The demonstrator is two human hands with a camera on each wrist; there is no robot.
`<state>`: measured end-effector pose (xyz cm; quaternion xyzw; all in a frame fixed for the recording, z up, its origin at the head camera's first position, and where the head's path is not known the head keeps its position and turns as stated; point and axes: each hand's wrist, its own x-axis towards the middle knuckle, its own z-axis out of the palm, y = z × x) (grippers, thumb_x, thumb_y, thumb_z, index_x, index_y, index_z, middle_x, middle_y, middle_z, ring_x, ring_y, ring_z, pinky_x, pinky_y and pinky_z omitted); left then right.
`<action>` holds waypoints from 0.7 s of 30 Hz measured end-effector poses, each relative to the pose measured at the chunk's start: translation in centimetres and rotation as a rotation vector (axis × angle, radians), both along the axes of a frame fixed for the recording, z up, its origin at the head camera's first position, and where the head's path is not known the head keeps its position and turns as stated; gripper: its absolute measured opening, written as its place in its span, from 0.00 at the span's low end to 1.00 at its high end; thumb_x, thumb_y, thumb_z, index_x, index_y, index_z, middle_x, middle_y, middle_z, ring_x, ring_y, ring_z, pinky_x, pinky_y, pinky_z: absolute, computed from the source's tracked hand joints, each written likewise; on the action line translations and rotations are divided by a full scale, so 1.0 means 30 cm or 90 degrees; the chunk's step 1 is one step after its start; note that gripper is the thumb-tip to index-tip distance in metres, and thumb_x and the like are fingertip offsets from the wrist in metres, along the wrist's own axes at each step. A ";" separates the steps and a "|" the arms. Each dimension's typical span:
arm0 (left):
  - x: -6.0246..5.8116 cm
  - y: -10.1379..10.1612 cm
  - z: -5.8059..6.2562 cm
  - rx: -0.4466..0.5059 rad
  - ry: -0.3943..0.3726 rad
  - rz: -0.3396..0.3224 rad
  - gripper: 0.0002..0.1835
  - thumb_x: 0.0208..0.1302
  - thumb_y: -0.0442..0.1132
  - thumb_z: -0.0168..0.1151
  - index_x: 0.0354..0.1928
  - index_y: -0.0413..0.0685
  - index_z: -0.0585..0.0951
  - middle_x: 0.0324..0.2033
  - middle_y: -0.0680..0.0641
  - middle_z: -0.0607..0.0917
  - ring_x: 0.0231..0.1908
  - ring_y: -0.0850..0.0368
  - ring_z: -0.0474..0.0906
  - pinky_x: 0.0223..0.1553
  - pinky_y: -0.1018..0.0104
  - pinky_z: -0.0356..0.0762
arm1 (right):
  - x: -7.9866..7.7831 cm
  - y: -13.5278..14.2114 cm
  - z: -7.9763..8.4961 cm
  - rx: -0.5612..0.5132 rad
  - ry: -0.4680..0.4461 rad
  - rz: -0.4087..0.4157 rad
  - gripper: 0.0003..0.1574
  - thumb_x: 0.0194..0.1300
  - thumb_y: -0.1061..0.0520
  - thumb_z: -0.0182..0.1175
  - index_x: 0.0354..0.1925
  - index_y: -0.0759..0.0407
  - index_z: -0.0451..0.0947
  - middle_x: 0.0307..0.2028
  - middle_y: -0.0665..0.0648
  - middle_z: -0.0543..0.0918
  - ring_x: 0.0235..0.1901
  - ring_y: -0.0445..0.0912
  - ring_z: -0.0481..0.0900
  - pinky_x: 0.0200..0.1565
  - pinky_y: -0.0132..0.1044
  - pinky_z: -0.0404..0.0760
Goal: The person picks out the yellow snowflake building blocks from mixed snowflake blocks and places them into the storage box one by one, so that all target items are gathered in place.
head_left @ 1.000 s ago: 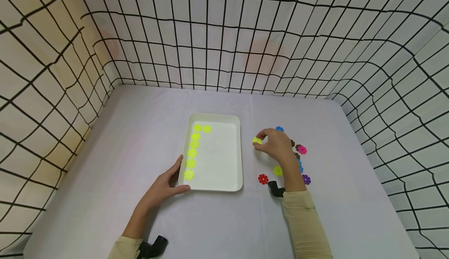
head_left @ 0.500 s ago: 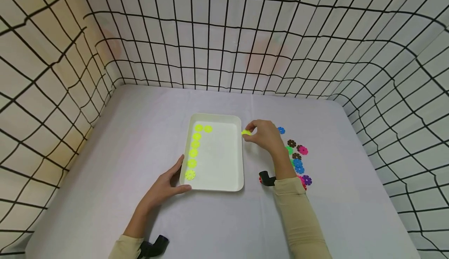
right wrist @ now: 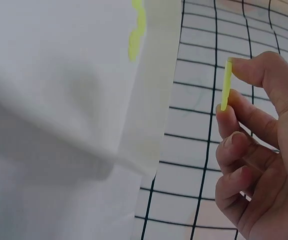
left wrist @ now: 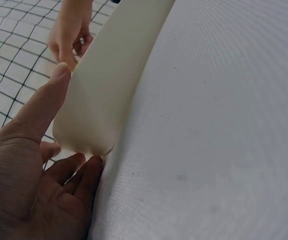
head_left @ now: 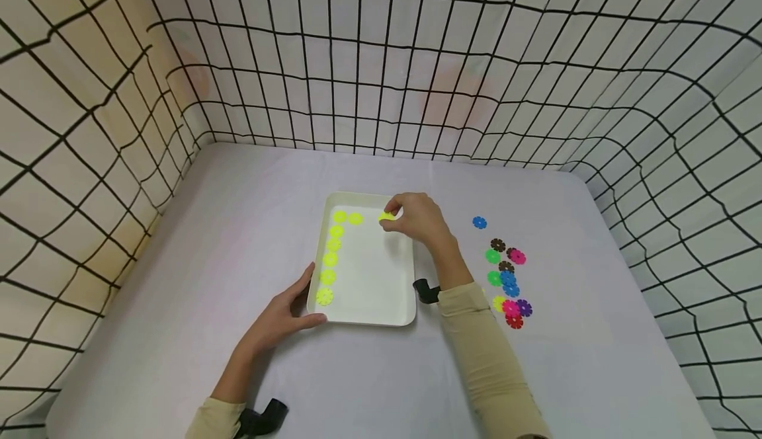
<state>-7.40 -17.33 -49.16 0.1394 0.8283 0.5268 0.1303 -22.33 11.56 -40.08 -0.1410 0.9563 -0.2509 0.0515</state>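
Note:
A white rectangular tray [head_left: 375,280] lies on the table. Yellow flower-shaped discs [head_left: 330,259] line its left side, and another yellow disc [head_left: 355,219] lies along its far edge. My left hand [head_left: 276,320] holds the tray's near left corner, thumb at the front edge and fingers at the left side; the left wrist view shows the fingertips [left wrist: 94,162] against the corner. Over the tray's far right part, my right hand [head_left: 419,217] pinches a yellow flower-shaped disc [right wrist: 226,85] between thumb and fingers. The disc appears held above the tray floor.
Loose flower-shaped discs lie right of the tray: a blue disc [head_left: 479,223], a green disc [head_left: 493,256], a brown disc [head_left: 498,245], a purple disc [head_left: 524,307], a red disc [head_left: 514,322] and several others. Black grid mesh [head_left: 381,88] surrounds the white table [head_left: 268,181] at back and sides.
My right hand has moved left from beside the loose discs to above the tray, carrying the yellow disc. The left hand stays at the tray's corner.

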 end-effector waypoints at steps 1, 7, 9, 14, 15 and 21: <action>0.000 0.000 0.001 0.000 -0.001 0.000 0.56 0.54 0.52 0.73 0.78 0.58 0.47 0.77 0.50 0.50 0.76 0.48 0.49 0.65 0.81 0.54 | -0.004 -0.013 0.000 0.003 -0.006 0.005 0.18 0.55 0.45 0.70 0.42 0.52 0.84 0.39 0.51 0.85 0.40 0.47 0.80 0.42 0.41 0.78; -0.001 0.005 0.008 -0.018 -0.003 0.007 0.56 0.54 0.51 0.73 0.78 0.56 0.47 0.77 0.50 0.51 0.76 0.48 0.50 0.70 0.62 0.57 | -0.022 -0.081 -0.001 0.015 -0.019 0.030 0.19 0.56 0.45 0.70 0.43 0.52 0.84 0.40 0.50 0.85 0.41 0.46 0.80 0.43 0.40 0.78; 0.000 0.008 0.011 -0.018 -0.006 0.007 0.57 0.54 0.50 0.74 0.78 0.56 0.47 0.77 0.49 0.51 0.76 0.48 0.50 0.71 0.53 0.57 | -0.027 -0.099 -0.007 0.018 -0.017 0.036 0.19 0.56 0.45 0.70 0.43 0.52 0.84 0.39 0.50 0.85 0.40 0.46 0.81 0.42 0.40 0.78; 0.002 0.011 0.017 -0.014 -0.016 0.008 0.57 0.54 0.50 0.74 0.78 0.56 0.46 0.77 0.49 0.51 0.76 0.47 0.49 0.70 0.44 0.55 | -0.039 -0.137 -0.029 0.033 -0.020 0.050 0.19 0.56 0.45 0.69 0.43 0.52 0.85 0.39 0.49 0.86 0.40 0.45 0.81 0.42 0.39 0.79; 0.002 0.011 0.017 -0.014 -0.017 0.009 0.57 0.54 0.50 0.74 0.78 0.57 0.46 0.77 0.49 0.51 0.76 0.47 0.49 0.71 0.44 0.54 | -0.040 -0.144 -0.031 0.036 -0.023 0.052 0.19 0.56 0.45 0.69 0.43 0.52 0.85 0.40 0.49 0.86 0.40 0.45 0.81 0.42 0.39 0.79; 0.000 0.010 0.013 -0.017 -0.016 0.012 0.57 0.53 0.51 0.74 0.78 0.57 0.47 0.77 0.49 0.51 0.76 0.48 0.49 0.71 0.45 0.55 | -0.045 -0.180 -0.052 0.060 -0.025 0.065 0.18 0.56 0.45 0.68 0.42 0.52 0.85 0.40 0.49 0.86 0.40 0.44 0.81 0.42 0.38 0.79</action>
